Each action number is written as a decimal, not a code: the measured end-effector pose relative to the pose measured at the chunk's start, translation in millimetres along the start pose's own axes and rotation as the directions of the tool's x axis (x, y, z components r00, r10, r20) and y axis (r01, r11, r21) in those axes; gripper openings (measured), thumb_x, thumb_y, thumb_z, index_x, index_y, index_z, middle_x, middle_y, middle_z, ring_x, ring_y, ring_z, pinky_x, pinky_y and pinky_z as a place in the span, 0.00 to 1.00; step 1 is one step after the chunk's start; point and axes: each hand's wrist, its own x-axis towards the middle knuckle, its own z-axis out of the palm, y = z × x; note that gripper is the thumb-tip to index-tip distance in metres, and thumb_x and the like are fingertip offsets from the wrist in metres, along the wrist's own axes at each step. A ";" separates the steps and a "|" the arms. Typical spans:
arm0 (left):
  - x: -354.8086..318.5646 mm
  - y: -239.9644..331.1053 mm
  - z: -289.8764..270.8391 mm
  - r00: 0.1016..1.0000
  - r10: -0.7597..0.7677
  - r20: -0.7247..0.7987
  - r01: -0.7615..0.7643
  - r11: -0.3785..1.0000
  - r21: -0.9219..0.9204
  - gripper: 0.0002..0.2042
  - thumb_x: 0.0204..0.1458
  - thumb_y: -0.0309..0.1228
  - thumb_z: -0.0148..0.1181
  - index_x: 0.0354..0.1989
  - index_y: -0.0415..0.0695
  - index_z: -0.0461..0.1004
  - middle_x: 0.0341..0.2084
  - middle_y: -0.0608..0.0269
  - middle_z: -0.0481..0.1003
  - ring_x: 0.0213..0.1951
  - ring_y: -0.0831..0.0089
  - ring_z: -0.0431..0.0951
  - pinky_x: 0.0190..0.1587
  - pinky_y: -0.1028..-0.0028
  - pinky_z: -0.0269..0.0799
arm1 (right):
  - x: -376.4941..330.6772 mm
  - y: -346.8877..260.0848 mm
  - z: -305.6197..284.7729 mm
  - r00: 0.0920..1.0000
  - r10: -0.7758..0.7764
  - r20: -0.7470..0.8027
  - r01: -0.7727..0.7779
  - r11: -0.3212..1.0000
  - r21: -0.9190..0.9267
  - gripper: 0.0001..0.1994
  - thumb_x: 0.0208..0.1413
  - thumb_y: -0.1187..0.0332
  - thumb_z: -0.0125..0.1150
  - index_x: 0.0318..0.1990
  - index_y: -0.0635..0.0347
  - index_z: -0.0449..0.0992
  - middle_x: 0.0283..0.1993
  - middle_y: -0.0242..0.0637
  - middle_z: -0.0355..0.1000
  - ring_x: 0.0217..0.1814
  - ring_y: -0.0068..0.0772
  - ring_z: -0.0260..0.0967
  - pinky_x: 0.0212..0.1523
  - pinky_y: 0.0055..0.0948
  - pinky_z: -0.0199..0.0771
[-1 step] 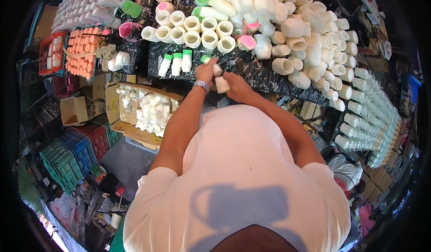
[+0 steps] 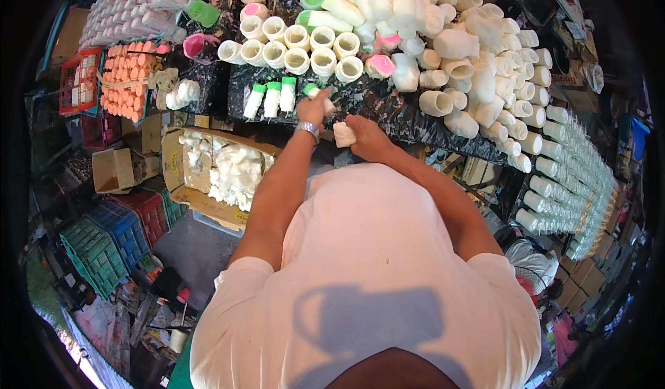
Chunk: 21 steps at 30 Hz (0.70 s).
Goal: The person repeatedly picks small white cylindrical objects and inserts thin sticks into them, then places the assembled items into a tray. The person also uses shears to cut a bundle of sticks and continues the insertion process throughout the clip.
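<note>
My left hand [image 2: 313, 110] is closed around a white cylinder with a green end [image 2: 311, 90], at the front edge of the dark work surface. The fingers hide much of its body. My right hand [image 2: 368, 139] grips a short cream-coloured, cup-like piece [image 2: 343, 134], just nearer to me and apart from the cylinder. To the left of my left hand, three white cylinders with green ends [image 2: 271, 99] lie side by side. Beyond them stand rows of cream hollow cups [image 2: 296, 60] with open mouths up.
Heaped cream cups [image 2: 478, 49] cover the right of the black-covered table [image 2: 395, 112]. A cardboard box [image 2: 208, 198] of white lumps sits below, left of my arm. Plastic crates [image 2: 90, 250] stand on the floor at left. White pieces with clear stems [image 2: 554, 174] line the right.
My left hand has shifted slightly away from the right hand, carrying the green-ended cylinder. The cream piece in my right hand now shows more fully, apart from the cylinder.
</note>
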 end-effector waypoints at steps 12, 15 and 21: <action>-55.2 8.8 -37.3 0.734 0.612 0.293 -0.665 0.561 0.493 0.42 0.47 0.43 0.78 0.65 0.29 0.66 0.56 0.38 0.74 0.51 0.52 0.80 0.55 0.63 0.77 | 9.2 19.8 -8.9 0.679 0.727 0.107 -0.541 0.397 0.741 0.17 0.58 0.77 0.65 0.52 0.65 0.67 0.49 0.44 0.75 0.43 0.34 0.80 0.37 0.32 0.89; -88.6 -3.0 -18.0 0.804 0.451 0.388 -0.508 0.859 0.056 0.33 0.52 0.34 0.75 0.65 0.33 0.69 0.54 0.50 0.77 0.50 0.72 0.79 0.50 0.71 0.78 | 22.1 -2.1 -11.7 0.689 0.721 0.079 -0.521 0.416 0.745 0.15 0.59 0.77 0.66 0.52 0.65 0.70 0.47 0.41 0.76 0.42 0.32 0.79 0.38 0.30 0.88; -87.6 7.9 4.2 0.877 0.458 0.148 -0.428 0.883 -0.196 0.16 0.59 0.28 0.66 0.54 0.34 0.79 0.39 0.54 0.84 0.34 0.63 0.85 0.37 0.67 0.80 | 26.8 -28.6 -10.3 0.756 0.650 -0.081 -0.317 0.471 0.823 0.15 0.57 0.72 0.71 0.50 0.66 0.79 0.40 0.36 0.80 0.37 0.23 0.78 0.36 0.26 0.81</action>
